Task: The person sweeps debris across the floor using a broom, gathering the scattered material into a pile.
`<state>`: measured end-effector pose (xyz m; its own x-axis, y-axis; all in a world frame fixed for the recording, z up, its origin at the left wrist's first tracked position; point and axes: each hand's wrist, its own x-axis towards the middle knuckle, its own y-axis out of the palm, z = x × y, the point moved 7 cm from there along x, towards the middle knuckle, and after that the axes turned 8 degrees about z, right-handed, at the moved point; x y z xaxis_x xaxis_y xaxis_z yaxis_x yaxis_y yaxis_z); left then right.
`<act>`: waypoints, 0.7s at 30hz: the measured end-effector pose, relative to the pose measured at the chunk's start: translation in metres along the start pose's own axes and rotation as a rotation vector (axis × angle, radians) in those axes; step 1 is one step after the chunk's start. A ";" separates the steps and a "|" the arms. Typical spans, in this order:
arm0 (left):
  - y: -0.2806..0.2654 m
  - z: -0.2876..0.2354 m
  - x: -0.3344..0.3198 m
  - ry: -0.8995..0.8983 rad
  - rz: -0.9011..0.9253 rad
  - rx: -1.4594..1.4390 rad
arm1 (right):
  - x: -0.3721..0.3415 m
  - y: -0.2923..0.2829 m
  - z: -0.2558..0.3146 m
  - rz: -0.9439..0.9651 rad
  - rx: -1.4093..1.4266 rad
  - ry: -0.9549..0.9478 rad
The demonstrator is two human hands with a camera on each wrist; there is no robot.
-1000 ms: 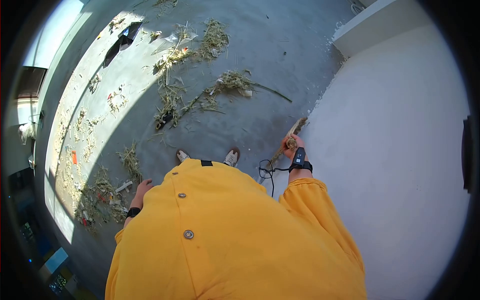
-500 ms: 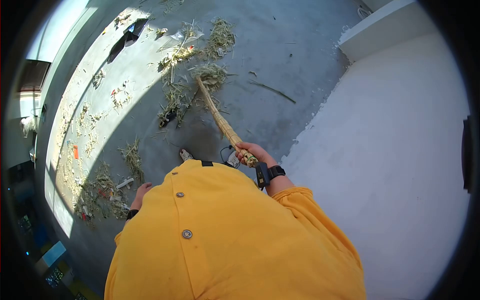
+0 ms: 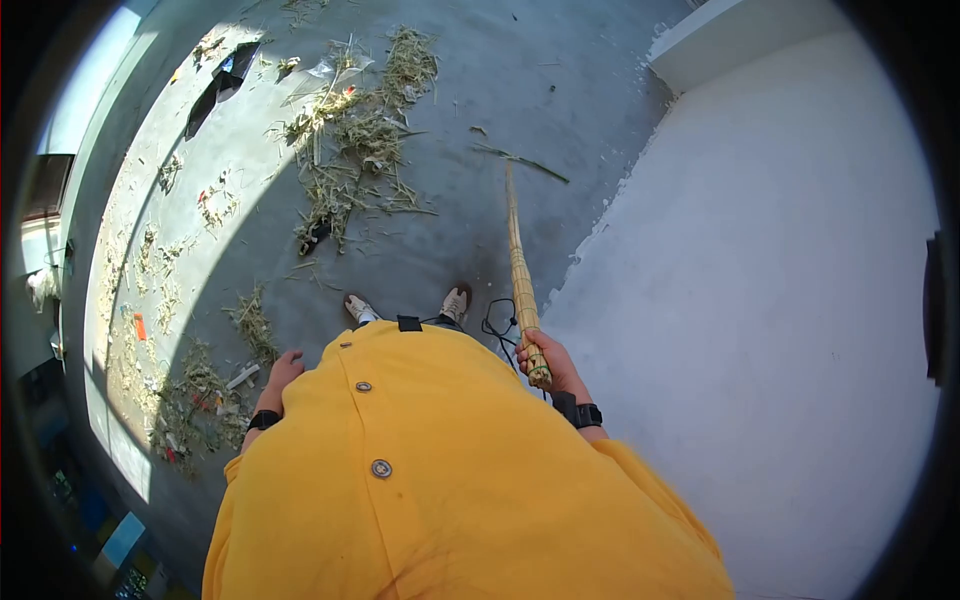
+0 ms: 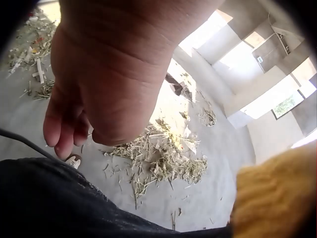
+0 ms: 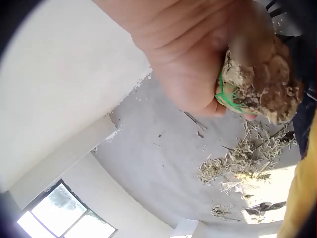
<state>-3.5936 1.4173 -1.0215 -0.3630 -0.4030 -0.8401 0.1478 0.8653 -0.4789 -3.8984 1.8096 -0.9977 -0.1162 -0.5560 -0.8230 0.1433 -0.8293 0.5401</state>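
Observation:
In the head view my right hand (image 3: 552, 358) grips a straw broom (image 3: 520, 270) near the butt of its bundled-stalk handle. The broom points away from me over the grey floor, its far end narrowing in this view. Up close in the right wrist view, green binding (image 5: 229, 99) circles the handle beside the rough cut stalk ends (image 5: 277, 74). My left hand (image 3: 287, 371) hangs at my side, fingers loosely bent and holding nothing. Ahead of my feet lies a pile of straw litter (image 3: 365, 145); a single long stalk (image 3: 530, 163) lies just past the broom's far end.
A white wall (image 3: 740, 300) runs along my right. More straw and scraps (image 3: 205, 395) lie on the left, with a dark sheet (image 3: 212, 103) farther off in the sunlit strip. A black cable (image 3: 497, 318) hangs by my right shoe (image 3: 456, 302).
The broom has swung from beside the wall leftward across the straw, then back right and away from the pile. Straw moved left into the pile, leaving the long stalk apart. My left hand hangs as before.

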 end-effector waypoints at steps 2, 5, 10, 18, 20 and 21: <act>0.006 0.017 0.009 0.012 0.000 0.016 | -0.009 -0.012 -0.003 -0.077 0.266 -0.097; 0.010 0.021 0.012 0.011 -0.001 0.025 | -0.005 -0.033 -0.010 -0.089 0.609 -0.095; 0.002 -0.001 -0.008 -0.041 -0.017 -0.061 | 0.027 -0.074 -0.009 -0.105 0.751 -0.096; 0.017 0.055 -0.003 -0.027 -0.045 -0.156 | 0.110 -0.020 -0.051 -0.167 -0.105 0.105; 0.021 0.064 -0.004 -0.027 -0.043 -0.215 | 0.111 -0.008 -0.043 -0.097 -0.268 0.131; 0.024 0.070 -0.004 -0.026 -0.040 -0.273 | 0.109 -0.001 -0.040 0.004 -0.295 0.193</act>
<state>-3.5246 1.4187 -1.0470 -0.3395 -0.4432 -0.8296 -0.1205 0.8953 -0.4289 -3.8715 1.7519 -1.0953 0.0691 -0.5153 -0.8542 0.4247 -0.7596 0.4926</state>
